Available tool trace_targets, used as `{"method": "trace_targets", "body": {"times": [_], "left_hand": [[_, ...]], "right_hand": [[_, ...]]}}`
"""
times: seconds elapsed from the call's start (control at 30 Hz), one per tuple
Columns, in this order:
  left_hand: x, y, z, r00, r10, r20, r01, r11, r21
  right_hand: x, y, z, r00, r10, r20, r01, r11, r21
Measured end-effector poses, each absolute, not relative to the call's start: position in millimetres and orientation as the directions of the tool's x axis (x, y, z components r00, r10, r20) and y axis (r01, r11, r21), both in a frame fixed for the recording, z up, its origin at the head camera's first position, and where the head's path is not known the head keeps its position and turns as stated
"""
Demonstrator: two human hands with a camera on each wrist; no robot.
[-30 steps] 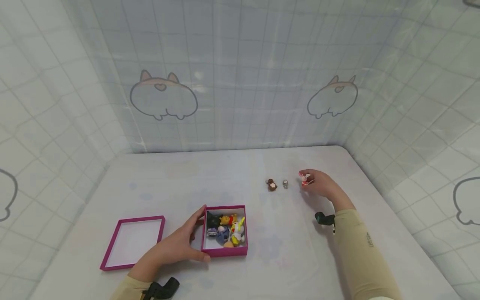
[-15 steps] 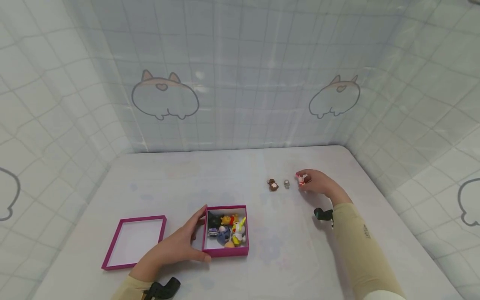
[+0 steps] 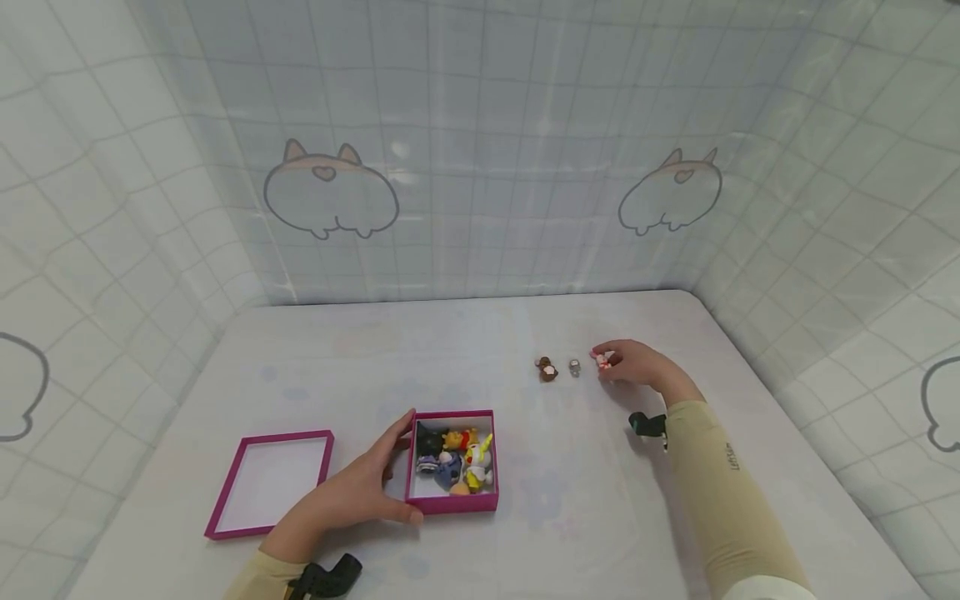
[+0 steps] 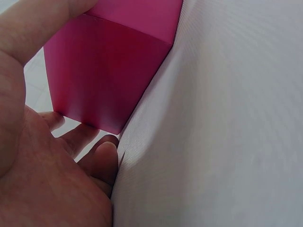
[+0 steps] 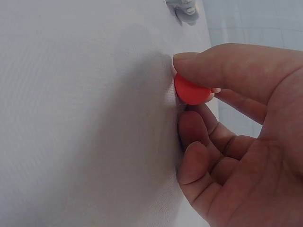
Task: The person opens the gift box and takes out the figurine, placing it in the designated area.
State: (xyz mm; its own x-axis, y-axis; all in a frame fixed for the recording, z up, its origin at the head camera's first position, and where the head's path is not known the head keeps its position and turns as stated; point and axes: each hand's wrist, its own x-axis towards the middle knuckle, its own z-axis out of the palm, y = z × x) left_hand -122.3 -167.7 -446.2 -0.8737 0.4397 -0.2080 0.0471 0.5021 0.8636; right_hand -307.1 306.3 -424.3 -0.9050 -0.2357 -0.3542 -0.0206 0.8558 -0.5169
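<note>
My right hand (image 3: 641, 365) pinches a small pink and red figurine (image 3: 602, 361) at the table's far right. In the right wrist view its round red base (image 5: 191, 90) shows between thumb and fingers, against the tabletop. Left of it stand a small grey figurine (image 3: 574, 367) and a brown figurine (image 3: 547, 369). My left hand (image 3: 360, 492) grips the left end of an open magenta box (image 3: 453, 504), thumb at the front and fingers at the back corner. Several figurines lie inside, among them a yellow bear in red (image 3: 459, 439) and a blue one (image 3: 448, 471).
A magenta-rimmed lid (image 3: 327, 454) lies on the white tabletop (image 3: 420, 350), left of the box and partly behind my left forearm. Tiled-pattern curtains (image 3: 480, 167) stand behind the table and along both sides.
My right hand has shifted slightly left with the pink and red figurine, nearer the grey one, and now barely moves. The left hand and box keep their place.
</note>
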Motion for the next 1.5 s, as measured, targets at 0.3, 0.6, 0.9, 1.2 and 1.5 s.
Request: {"method": "trace_targets", "body": {"times": [0.3,0.6,0.9,1.2,1.5], "left_hand": [[-121,-167,-448,-0.873,0.441,-0.208,0.050,0.505,0.862],[-121,-167,-450,-0.882,0.419,-0.218,0.035,0.518,0.855],[-122,-165,-449,-0.887,0.404,-0.222,0.036,0.540,0.841],[-119,-166,-447,-0.885,0.409,-0.222,0.041,0.544,0.838],[-119,-166,-446,-0.890,0.405,-0.209,0.058,0.554,0.830]], "right_hand": [[-298,314,-420,-0.906,-0.243,-0.347,-0.027,0.851,-0.525],[-269,321,-414,-0.941,-0.231,-0.248,-0.040,0.802,-0.596],[-247,309,-412,-0.966,-0.219,-0.138,-0.076,0.749,-0.659],[-235,269,-398,-0.941,-0.338,-0.012,-0.234,0.677,-0.698],[-214,218,-385,-0.846,-0.531,0.043,-0.392,0.566,-0.725]]}}
